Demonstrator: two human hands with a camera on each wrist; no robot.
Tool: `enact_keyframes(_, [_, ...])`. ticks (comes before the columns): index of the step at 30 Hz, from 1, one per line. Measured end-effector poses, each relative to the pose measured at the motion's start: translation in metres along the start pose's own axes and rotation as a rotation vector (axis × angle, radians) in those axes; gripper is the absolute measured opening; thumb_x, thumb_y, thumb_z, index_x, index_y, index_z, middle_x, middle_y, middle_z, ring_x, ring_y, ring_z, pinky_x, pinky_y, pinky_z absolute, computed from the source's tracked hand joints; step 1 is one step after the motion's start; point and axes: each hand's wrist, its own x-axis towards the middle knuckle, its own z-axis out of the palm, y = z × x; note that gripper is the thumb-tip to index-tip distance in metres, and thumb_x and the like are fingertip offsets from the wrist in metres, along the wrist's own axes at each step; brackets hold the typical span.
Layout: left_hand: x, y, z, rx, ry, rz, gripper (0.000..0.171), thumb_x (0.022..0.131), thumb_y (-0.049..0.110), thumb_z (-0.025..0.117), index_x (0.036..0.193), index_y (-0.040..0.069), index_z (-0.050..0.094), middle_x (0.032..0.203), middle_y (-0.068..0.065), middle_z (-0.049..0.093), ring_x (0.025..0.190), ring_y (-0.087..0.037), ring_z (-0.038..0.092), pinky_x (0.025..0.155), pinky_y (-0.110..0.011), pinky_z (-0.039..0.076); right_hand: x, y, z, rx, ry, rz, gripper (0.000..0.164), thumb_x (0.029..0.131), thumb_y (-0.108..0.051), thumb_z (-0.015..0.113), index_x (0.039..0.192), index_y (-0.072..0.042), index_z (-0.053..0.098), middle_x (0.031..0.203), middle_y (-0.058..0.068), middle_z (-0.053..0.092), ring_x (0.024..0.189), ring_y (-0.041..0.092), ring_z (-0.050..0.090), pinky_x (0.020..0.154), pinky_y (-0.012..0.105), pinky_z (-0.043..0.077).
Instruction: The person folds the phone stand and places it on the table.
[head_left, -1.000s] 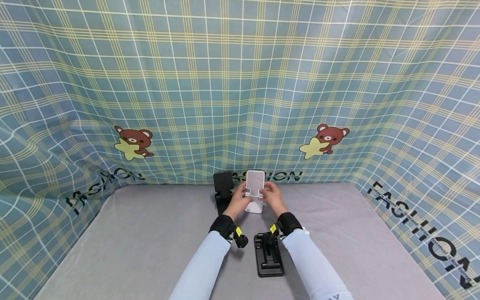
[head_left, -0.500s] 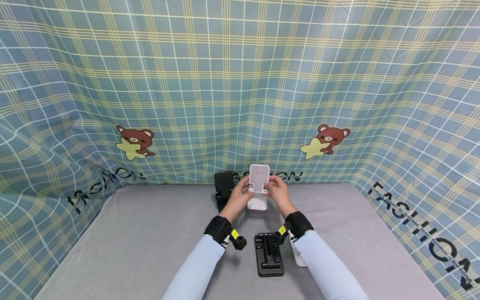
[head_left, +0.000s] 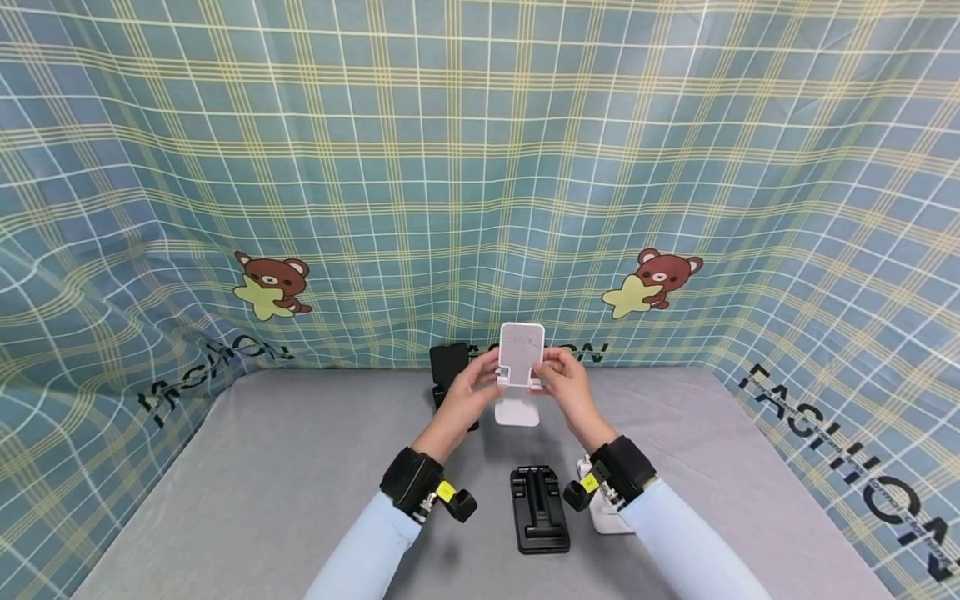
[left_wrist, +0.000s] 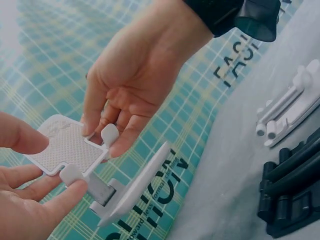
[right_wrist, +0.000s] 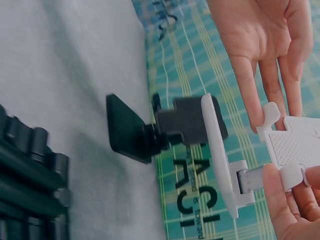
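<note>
Both hands hold a white phone stand [head_left: 521, 350] raised over the far middle of the table. Its textured cradle plate [left_wrist: 65, 147] leans up in the head view, while its oval base [right_wrist: 219, 155] hangs below on a short grey hinged arm [right_wrist: 252, 177]. My left hand [head_left: 461, 404] grips the left edge, a digit against the lower left lip. From the other side my right hand [head_left: 573, 392] pinches the right edge, thumb over the plate's front and other fingers partly hidden behind it.
An unfolded black phone stand [head_left: 448, 365] stands at the table's back, left of the held one and partly behind my left hand. Nearer lies a folded black stand [head_left: 540, 510]. To its right is a folded white stand [left_wrist: 295, 102], partly under my right wrist in the head view.
The white phone stand has risen and come nearer, shifting slightly right. Both wrists have spread apart and drawn back, bringing the folded white stand into sight.
</note>
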Motion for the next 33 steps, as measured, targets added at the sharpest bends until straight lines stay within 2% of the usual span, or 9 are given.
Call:
enact_keyframes(5, [-0.022, -0.001, -0.003, -0.010, -0.028, 0.003, 0.059, 0.093, 0.006, 0.054, 0.148, 0.011, 0.032, 0.145, -0.015, 0.042, 0.130, -0.036, 0.041, 0.102, -0.052, 0.040, -0.022, -0.003, 0.001, -0.017, -0.043, 0.001, 0.027, 0.095, -0.006, 0.053, 0.118, 0.007, 0.049, 0.094, 0.013, 0.062, 0.081, 0.012, 0.064, 0.072, 0.036, 0.059])
enact_keyframes(10, [-0.043, -0.007, -0.002, -0.017, -0.035, 0.002, 0.059, 0.091, 0.004, 0.054, 0.146, 0.011, 0.036, 0.144, -0.014, 0.043, 0.128, -0.033, 0.043, 0.102, -0.047, 0.041, -0.039, 0.002, 0.004, -0.011, -0.048, 0.044, 0.025, 0.094, -0.005, 0.054, 0.116, 0.006, 0.050, 0.093, 0.014, 0.063, 0.082, 0.013, 0.063, 0.070, 0.036, 0.059])
enact_keyframes(20, [-0.075, -0.018, -0.002, -0.105, -0.075, -0.008, 0.056, 0.090, 0.001, 0.053, 0.144, 0.007, 0.037, 0.142, -0.016, 0.043, 0.126, -0.034, 0.042, 0.101, -0.039, 0.042, -0.069, 0.015, 0.007, 0.032, -0.057, 0.085, 0.025, 0.093, -0.005, 0.055, 0.115, 0.007, 0.050, 0.092, 0.012, 0.061, 0.081, 0.014, 0.062, 0.068, 0.034, 0.058])
enact_keyframes(25, [-0.082, -0.019, -0.007, -0.158, -0.090, -0.008, 0.056, 0.089, 0.002, 0.053, 0.143, 0.006, 0.038, 0.143, -0.017, 0.042, 0.126, -0.034, 0.042, 0.098, -0.031, 0.043, -0.076, 0.015, 0.007, 0.041, -0.070, 0.073, 0.024, 0.093, -0.005, 0.056, 0.114, 0.005, 0.051, 0.091, 0.009, 0.060, 0.080, 0.015, 0.061, 0.067, 0.034, 0.058])
enact_keyframes(29, [-0.080, -0.020, -0.013, -0.158, -0.033, 0.002, 0.055, 0.088, 0.005, 0.055, 0.141, 0.008, 0.041, 0.141, -0.014, 0.045, 0.126, -0.033, 0.043, 0.099, -0.032, 0.041, -0.078, 0.009, 0.007, 0.058, -0.079, 0.058, 0.023, 0.092, -0.004, 0.055, 0.113, 0.006, 0.051, 0.090, 0.007, 0.060, 0.079, 0.014, 0.062, 0.067, 0.034, 0.058])
enact_keyframes(33, [-0.076, -0.026, -0.015, -0.180, 0.011, -0.036, 0.063, 0.088, 0.005, 0.052, 0.147, 0.009, 0.031, 0.148, -0.015, 0.037, 0.132, -0.035, 0.037, 0.102, -0.038, 0.036, -0.079, 0.003, 0.008, 0.064, -0.088, 0.038, 0.025, 0.092, -0.006, 0.056, 0.113, 0.007, 0.050, 0.091, 0.008, 0.061, 0.079, 0.014, 0.062, 0.068, 0.034, 0.058])
